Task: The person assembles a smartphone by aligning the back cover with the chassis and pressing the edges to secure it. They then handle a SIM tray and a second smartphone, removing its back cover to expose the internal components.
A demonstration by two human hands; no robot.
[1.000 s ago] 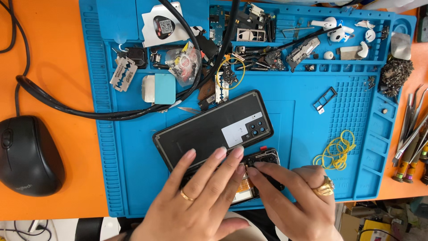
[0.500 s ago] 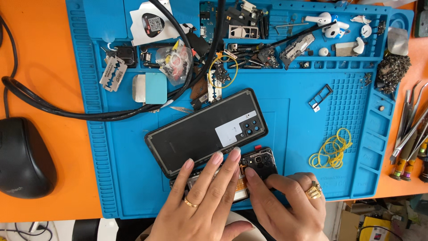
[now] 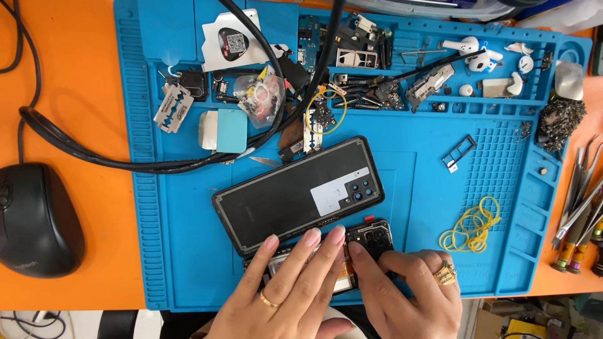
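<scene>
Both hands press flat, nothing gripped: left hand (image 3: 286, 292) fingers spread over the opened phone body (image 3: 370, 242), right hand (image 3: 411, 292) thumb at its camera end. Back cover (image 3: 295, 194) lies just beyond, inner face up, touching the body's far edge. Judgement: keep pressure even and light near internals. Farther: yellow rubber bands (image 3: 471, 226), razor blade (image 3: 174, 108).

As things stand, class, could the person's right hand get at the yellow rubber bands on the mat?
Probably yes: the right hand rests on the opened phone, and the yellow rubber bands lie just beyond it on bare blue mat, nothing between.
</scene>
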